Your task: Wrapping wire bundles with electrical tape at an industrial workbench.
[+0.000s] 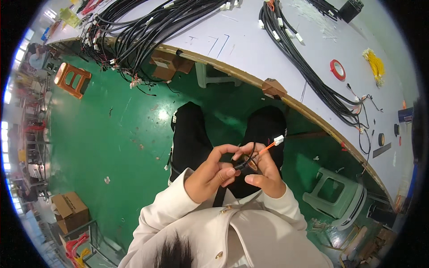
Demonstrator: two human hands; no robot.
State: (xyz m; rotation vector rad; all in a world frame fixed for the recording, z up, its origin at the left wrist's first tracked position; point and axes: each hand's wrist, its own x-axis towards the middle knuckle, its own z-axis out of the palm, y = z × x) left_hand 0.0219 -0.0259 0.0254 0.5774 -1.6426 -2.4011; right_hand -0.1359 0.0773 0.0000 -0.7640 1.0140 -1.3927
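Note:
Over my lap, my left hand [212, 175] pinches a black cable [241, 165] between thumb and fingers. Facing it, my right hand [267, 173] curls its fingers around the cable's other side, with the thumb held apart. Orange wires [268, 147] run out of the cable past the right fingers and end in a small white connector [279, 140]. Between the hands, partly covered by fingers, shows a small ring with a brown inside [252, 164], perhaps a tape roll. A thin black wire loops up beside the right fingertips.
The white table [241, 53] curves ahead, bearing black cable bundles [295, 58], a red tape roll [338, 69] and yellow wires [374, 67]. More cables [129, 49] hang over its left edge. Stools [335, 196], [73, 80] and a cardboard box [69, 210] stand on the green floor.

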